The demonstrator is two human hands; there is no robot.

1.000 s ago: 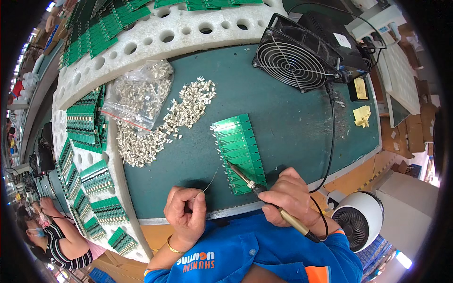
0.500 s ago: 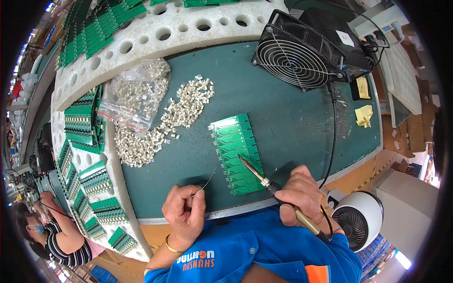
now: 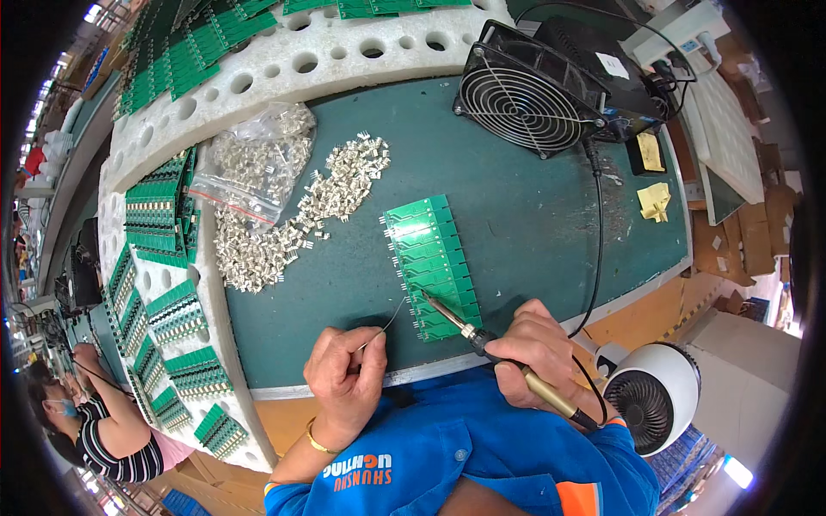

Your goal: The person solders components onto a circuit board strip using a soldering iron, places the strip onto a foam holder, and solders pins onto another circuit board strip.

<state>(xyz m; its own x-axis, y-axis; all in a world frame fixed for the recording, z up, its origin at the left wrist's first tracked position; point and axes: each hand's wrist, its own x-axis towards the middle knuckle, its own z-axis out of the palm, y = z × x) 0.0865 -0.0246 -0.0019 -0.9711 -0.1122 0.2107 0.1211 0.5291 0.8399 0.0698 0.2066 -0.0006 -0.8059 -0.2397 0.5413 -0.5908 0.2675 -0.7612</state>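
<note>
My left grip (image 3: 346, 378) pinched a thin wire (image 3: 394, 317) between thumb and fingers, its free end near the pinned edge of the green board (image 3: 430, 245). My right grip (image 3: 535, 354) was wrapped around the iron (image 3: 481, 341), its tip at the board (whether it touched, I could not tell). The board lay on the counter (image 3: 533, 228), right of the loose connectors (image 3: 344, 179) and their bag (image 3: 258, 163), with the black fan (image 3: 523, 103) beyond

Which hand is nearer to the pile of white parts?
Left. In the picture, the left hand is below the pile; the right hand, holding the soldering iron, is also lower but much farther right.
</note>
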